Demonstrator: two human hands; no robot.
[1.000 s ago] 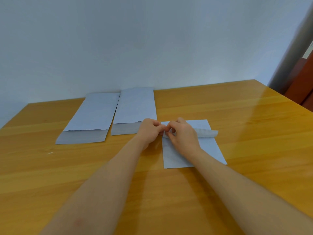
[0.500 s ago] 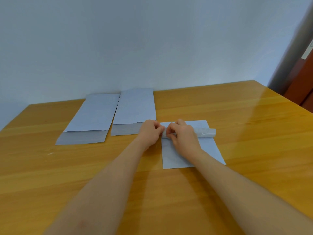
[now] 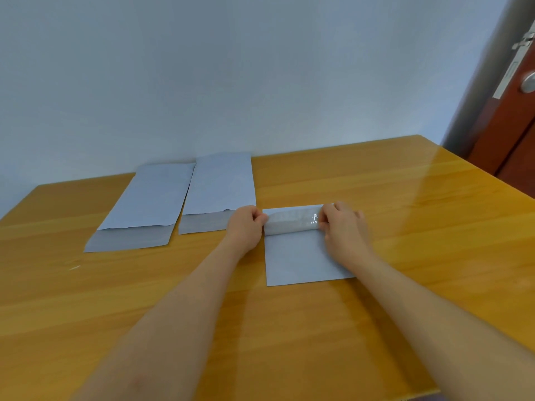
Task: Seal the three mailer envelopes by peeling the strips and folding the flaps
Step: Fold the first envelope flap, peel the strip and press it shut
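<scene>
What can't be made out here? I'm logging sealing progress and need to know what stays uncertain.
- Head view: the right hand covers the right end of the near envelope's flap.
- Whether the flap has stuck down: not visible.
- Left hand hides the middle envelope's near right corner.
- Door: cut off by the frame edge.

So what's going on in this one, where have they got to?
A person is sealing mailer envelopes on a wooden table. Both hands work on the nearest envelope: the left hand pinches the left end of its glossy strip, the right hand grips the right end. Two other envelopes, the far-left one and the middle one, lie flat beside it with flaps still open.
</scene>
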